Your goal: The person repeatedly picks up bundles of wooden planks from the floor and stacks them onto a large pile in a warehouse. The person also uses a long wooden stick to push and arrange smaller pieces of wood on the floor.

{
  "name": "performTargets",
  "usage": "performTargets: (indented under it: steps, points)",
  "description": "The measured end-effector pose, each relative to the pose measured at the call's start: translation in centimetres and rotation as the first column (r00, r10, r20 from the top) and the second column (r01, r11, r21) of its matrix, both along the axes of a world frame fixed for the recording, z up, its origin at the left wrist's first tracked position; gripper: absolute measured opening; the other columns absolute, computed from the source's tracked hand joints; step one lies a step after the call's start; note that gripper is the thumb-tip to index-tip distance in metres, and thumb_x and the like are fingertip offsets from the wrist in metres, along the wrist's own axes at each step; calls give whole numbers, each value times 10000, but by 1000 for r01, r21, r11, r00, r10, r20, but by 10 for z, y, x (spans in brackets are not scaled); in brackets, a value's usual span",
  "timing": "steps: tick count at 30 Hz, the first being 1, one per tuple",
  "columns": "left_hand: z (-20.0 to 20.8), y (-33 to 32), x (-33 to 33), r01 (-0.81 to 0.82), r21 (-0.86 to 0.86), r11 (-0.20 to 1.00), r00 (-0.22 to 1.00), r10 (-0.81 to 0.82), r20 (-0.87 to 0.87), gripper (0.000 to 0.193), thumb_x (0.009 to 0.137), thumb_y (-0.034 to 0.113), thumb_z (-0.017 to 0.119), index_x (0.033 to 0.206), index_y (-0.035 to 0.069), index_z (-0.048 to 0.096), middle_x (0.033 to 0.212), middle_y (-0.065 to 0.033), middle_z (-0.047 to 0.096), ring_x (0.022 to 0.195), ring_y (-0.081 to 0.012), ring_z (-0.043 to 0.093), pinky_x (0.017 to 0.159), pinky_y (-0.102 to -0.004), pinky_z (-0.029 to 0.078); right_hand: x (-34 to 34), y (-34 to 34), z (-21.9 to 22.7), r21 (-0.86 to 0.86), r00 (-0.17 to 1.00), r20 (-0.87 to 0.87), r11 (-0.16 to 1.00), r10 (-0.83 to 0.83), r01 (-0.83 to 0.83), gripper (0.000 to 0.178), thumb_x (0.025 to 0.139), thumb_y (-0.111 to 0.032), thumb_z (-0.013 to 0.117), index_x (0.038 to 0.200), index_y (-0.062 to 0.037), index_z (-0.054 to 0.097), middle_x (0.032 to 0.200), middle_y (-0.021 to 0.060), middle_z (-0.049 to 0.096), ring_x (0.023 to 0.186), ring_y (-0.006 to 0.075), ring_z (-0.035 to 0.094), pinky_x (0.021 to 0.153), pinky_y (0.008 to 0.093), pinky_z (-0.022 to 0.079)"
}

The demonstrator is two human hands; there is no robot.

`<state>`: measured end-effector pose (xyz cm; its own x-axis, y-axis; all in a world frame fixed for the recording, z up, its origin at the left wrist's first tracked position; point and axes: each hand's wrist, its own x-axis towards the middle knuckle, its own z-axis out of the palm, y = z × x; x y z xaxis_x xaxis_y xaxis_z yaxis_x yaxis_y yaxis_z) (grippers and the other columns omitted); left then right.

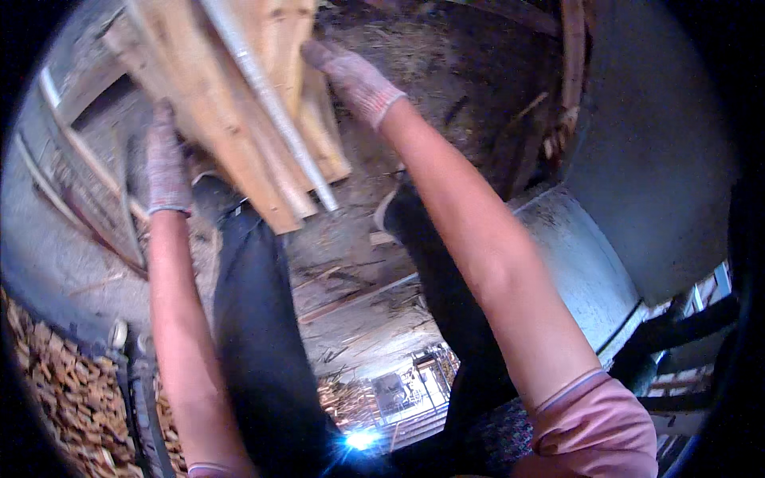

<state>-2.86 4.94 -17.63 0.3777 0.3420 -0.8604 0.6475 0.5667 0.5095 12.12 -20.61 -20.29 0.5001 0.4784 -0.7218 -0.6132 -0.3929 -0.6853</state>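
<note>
A bundle of long, pale wooden boards (215, 119) slants away from me at the top of the view, slightly blurred. Lying lengthwise on it is a narrow silvery-white strip (267, 95). My left hand (166, 163), in a whitish-pink knit glove, holds the left edge of the boards, its fingers partly hidden there. On the opposite edge, farther off, my right hand (355, 80) grips the boards in a matching glove. Its fingertips are blurred against the wood. The near board ends hang between my legs, above the ground.
Dirt and wood scraps cover the ground (446, 72). Bent strips of wood (88, 167) lean at the left, and a grey curved wall (653, 143) rises at the right. Many small wood pieces (64, 390) are piled at lower left. My shoes stand close to the board ends.
</note>
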Motion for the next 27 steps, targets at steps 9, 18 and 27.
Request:
performTargets:
  steps: [9, 18, 27]
  points:
    - [-27, -29, -21, -83, -52, 995, 986, 89, 139, 591, 1085, 479, 456, 1521, 80, 435, 1440, -80, 568, 1278, -240, 578, 1069, -396, 511, -10, 4, 47, 93, 984, -73, 983, 162, -155, 853, 947, -667, 616, 1437, 24, 516, 1327, 165, 630, 1274, 209, 500, 1123, 342, 386]
    - [-16, -35, -16, 155, -143, 978, 981, -135, 138, 1008, 824, 758, 680, 1510, 55, 452, 1490, -94, 533, 1380, -261, 485, 1169, -446, 389, -27, 3, 10, 110, 997, -23, 991, 73, -70, 867, 850, -575, 771, 1435, 6, 505, 1268, 160, 659, 1169, 229, 603, 1040, 367, 476]
    - [53, -47, 0, 82, -231, 969, 994, -63, 90, 905, 941, 694, 562, 1515, 8, 425, 1438, -171, 565, 1272, -281, 595, 1121, -409, 464, -29, 8, 86, 20, 992, -127, 1000, 2, 1, 869, 709, -496, 883, 1284, 92, 604, 1167, 210, 699, 1008, 249, 659, 939, 358, 543]
